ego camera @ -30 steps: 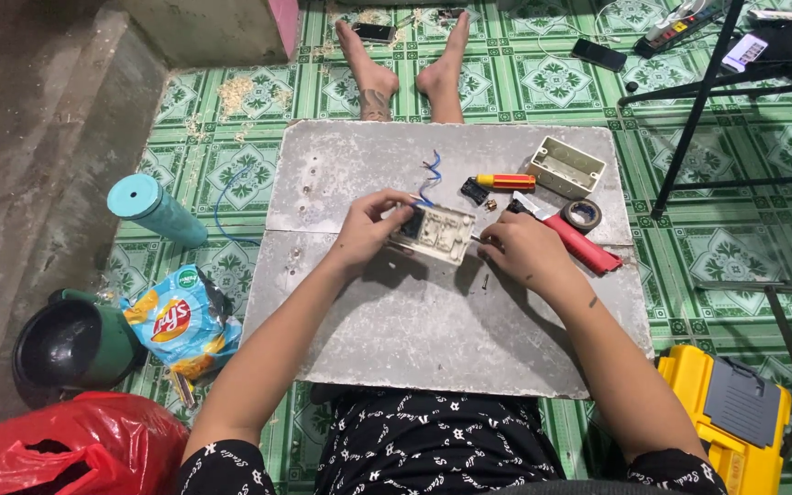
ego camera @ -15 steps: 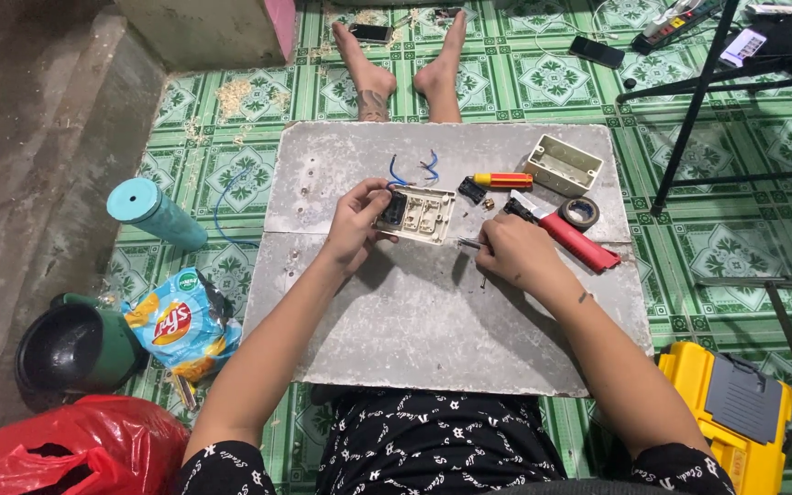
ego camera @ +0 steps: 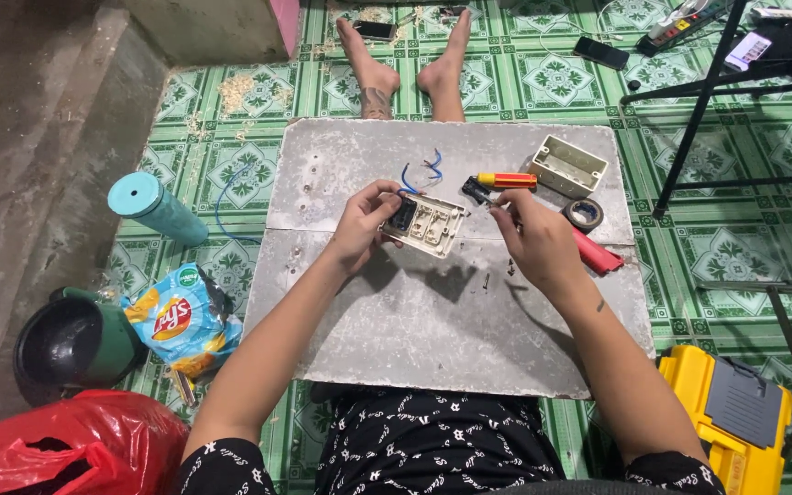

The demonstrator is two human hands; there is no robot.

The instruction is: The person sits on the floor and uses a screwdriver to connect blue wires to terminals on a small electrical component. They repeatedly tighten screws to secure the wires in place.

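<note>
holding the cream switch plate (ego camera: 425, 223) above the grey board (ego camera: 433, 321), the left hand (ego camera: 364, 223) grips its edge; right hand (ego camera: 532, 236) pinches something small, unclear; steadying the plate seems wise.

Green patterned tile floor (ego camera: 561, 78) with a grey board as a low work table

The grey slab (ego camera: 433, 330) lies flat on the tiles; on the left the floor changes to bare grey concrete (ego camera: 38, 137), with wood shavings (ego camera: 236, 92) near the border. A black metal stand (ego camera: 708, 92) is at the upper right, a yellow toolbox (ego camera: 735, 412) at the lower right, and the light is even
</note>
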